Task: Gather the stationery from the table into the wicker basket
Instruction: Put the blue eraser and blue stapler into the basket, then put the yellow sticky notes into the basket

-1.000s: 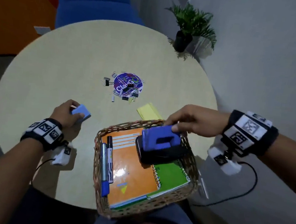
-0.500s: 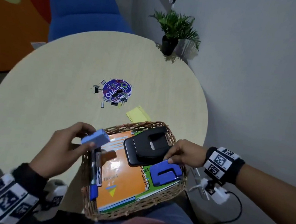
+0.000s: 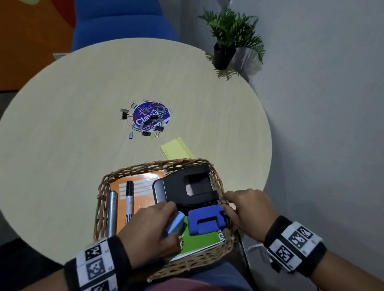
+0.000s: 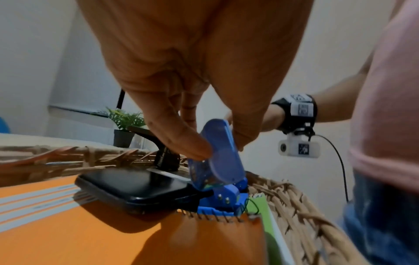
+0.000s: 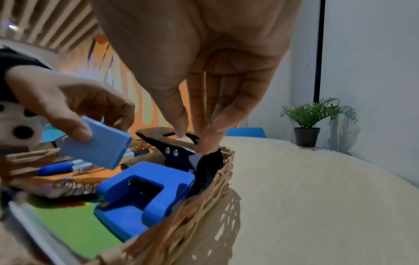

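Now reaching farther in than half a second ago: bringing the left hand (image 3: pixel 152 230) from the left rim of the wicker basket (image 3: pixel 137 168) to over its middle, and shifting the right hand (image 3: pixel 245 211) off the blue hole punch (image 3: pixel 207 222) toward the right rim. Pinching the pale blue box (image 3: pixel 175 224) between left thumb and fingers, tilted on end, holding it low over the basket's contents and just beside the blue hole punch. Bunching the right fingertips (image 5: pixel 213 138) onto the near end of the black hole punch (image 3: pixel 187 187), pinching it close against the wicker wall. Keeping both punches inside the basket, on the green notebook (image 3: pixel 200 242) for the blue, across the orange notebook (image 3: pixel 140 187) for the black, beside two markers (image 3: pixel 129 201). Leaving the yellow sticky notes (image 3: pixel 176 148) just beyond the far rim and the scattered clips (image 3: pixel 124 114) farther out on the table (image 3: pixel 70 133).
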Motion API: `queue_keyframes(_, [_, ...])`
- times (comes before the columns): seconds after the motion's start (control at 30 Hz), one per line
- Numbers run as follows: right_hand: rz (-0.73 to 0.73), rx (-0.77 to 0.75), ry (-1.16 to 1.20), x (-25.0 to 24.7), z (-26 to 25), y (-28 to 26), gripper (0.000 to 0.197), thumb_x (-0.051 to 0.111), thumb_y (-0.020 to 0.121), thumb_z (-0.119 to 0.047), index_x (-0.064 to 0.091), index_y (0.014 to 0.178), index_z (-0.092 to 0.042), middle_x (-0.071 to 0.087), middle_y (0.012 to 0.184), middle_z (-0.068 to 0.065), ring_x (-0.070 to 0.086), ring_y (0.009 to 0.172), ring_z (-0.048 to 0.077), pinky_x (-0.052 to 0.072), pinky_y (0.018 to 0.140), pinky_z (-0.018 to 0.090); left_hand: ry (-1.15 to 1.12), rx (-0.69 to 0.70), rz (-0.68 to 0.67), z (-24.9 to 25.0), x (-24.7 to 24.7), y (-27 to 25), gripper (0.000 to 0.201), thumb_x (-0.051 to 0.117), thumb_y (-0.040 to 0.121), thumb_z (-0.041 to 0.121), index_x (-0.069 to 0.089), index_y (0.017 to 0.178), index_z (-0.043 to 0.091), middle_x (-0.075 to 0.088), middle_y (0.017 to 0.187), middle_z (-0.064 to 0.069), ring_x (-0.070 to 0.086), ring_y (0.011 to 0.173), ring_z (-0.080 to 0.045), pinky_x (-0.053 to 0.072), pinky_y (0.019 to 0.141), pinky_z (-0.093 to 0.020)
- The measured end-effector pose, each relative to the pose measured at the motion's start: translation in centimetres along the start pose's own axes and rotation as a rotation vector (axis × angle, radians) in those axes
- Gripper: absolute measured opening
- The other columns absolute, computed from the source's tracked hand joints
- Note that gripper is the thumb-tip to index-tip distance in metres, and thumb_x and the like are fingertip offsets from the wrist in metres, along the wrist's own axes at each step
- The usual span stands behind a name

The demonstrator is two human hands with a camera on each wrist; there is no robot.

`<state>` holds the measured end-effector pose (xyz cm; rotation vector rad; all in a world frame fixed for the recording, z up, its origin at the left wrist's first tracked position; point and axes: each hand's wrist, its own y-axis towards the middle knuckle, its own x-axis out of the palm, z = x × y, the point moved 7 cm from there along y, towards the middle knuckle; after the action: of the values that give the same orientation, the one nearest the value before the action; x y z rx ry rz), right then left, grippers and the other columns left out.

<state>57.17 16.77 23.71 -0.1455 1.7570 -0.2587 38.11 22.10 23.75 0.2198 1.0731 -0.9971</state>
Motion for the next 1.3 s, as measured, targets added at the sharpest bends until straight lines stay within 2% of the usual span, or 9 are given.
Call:
queue_keyframes(0.17, [0.029, -0.006, 0.088, -1.1, 0.5, -0.6, 0.030, 0.044, 0.087, -0.043, 0.064, 0.099, -0.025, 0.072, 0.076, 0.000, 0.067, 0.071, 0.025, 0.053, 0.064, 0.036, 0.035, -0.096, -0.033, 0.9, 2.0, 1.4, 0.029, 0.058, 0.080, 0.041, 0.038, 0.094, 0.024, 0.061, 0.091, -0.001, 0.058, 0.079, -0.023, 0.040, 0.061, -0.027])
queue_keyframes(0.33, [0.015, -0.030, 0.140, -0.7, 0.5, -0.8, 0.027, 0.046, 0.087, -0.041, 0.064, 0.100, -0.025, 0.072, 0.078, -0.002, 0.067, 0.070, 0.021, 0.054, 0.064, 0.037, -0.137, -0.180, -0.115, 1.1, 4.0, 1.9, 0.053, 0.072, 0.069, 0.056, 0.043, 0.096, 0.020, 0.059, 0.077, 0.001, 0.056, 0.074, -0.019, 0.041, 0.060, -0.032])
queue_keyframes(0.5, [-0.035, -0.068, 0.128, -0.4, 0.7, -0.1, 0.030, 0.041, 0.087, -0.045, 0.061, 0.102, -0.027, 0.073, 0.085, -0.003, 0.067, 0.073, 0.020, 0.054, 0.066, 0.039, 0.024, -0.194, -0.111, 0.8, 3.7, 1.8, 0.037, 0.061, 0.083, 0.046, 0.044, 0.103, 0.020, 0.066, 0.095, -0.006, 0.060, 0.088, -0.029, 0.039, 0.064, -0.034])
queue_keyframes(0.63, [-0.038, -0.080, 0.062, -1.1, 0.5, 2.0, 0.043, 0.030, 0.083, -0.052, 0.062, 0.096, -0.027, 0.073, 0.082, -0.005, 0.068, 0.071, 0.019, 0.053, 0.063, 0.037, 0.123, -0.175, -0.194, 1.7, 4.1, 1.7, 0.045, 0.060, 0.082, 0.035, 0.035, 0.117, 0.020, 0.065, 0.104, -0.014, 0.060, 0.092, -0.039, 0.043, 0.067, -0.039])
queue_keyframes(0.73, [-0.023, -0.059, 0.081, -3.5, 0.2, 4.4, 0.035, 0.039, 0.085, -0.050, 0.064, 0.098, -0.029, 0.073, 0.082, -0.008, 0.068, 0.070, 0.014, 0.053, 0.064, 0.034, 0.020, -0.170, -0.222, 1.8, 2.8, 0.7, 0.055, 0.063, 0.076, 0.054, 0.038, 0.117, 0.026, 0.067, 0.103, -0.007, 0.061, 0.095, -0.036, 0.048, 0.074, -0.039])
queue_keyframes(0.83, [0.007, -0.061, 0.179, -6.1, -0.2, 8.5, 0.023, 0.056, 0.087, -0.045, 0.066, 0.100, -0.030, 0.073, 0.086, -0.014, 0.068, 0.071, 0.010, 0.054, 0.071, 0.032, -0.102, -0.189, -0.130, 0.7, -1.2, -0.9, 0.055, 0.062, 0.073, 0.064, 0.044, 0.118, 0.038, 0.068, 0.094, 0.011, 0.064, 0.091, -0.015, 0.052, 0.080, -0.032])
queue_keyframes(0.93, [-0.083, -0.078, 0.131, -5.4, -0.1, 14.8, 0.029, 0.061, 0.086, -0.038, 0.062, 0.113, -0.029, 0.071, 0.104, -0.009, 0.067, 0.089, 0.015, 0.052, 0.082, 0.033, -0.109, -0.262, 0.032, -2.6, -6.1, -1.5, 0.048, 0.062, 0.074, 0.063, 0.052, 0.114, 0.037, 0.070, 0.084, 0.017, 0.055, 0.067, 0.008, 0.051, 0.075, -0.026])
queue_keyframes(1.1, [-0.264, -0.284, -0.182, 0.2, -2.5, 24.1, 0.046, 0.053, 0.092, -0.030, 0.043, 0.136, -0.024, 0.047, 0.140, 0.003, 0.052, 0.120, 0.025, 0.049, 0.093, 0.039, -0.125, -0.517, 0.393, -9.4, -12.3, -4.0, 0.033, 0.067, 0.076, 0.053, 0.059, 0.102, 0.034, 0.068, 0.070, 0.016, 0.064, 0.058, 0.001, 0.054, 0.068, -0.032])
queue_keyframes(1.3, [-0.356, -0.267, -0.310, 3.9, -3.6, 28.6, 0.079, 0.084, 0.063, -0.035, 0.043, 0.128, -0.020, 0.047, 0.126, 0.006, 0.048, 0.114, 0.028, 0.049, 0.091, 0.042, -0.304, -0.720, 0.559, -14.0, -10.3, -10.7, 0.020, 0.070, 0.078, 0.041, 0.060, 0.094, 0.033, 0.069, 0.071, 0.011, 0.066, 0.053, 0.000, 0.050, 0.058, -0.023])
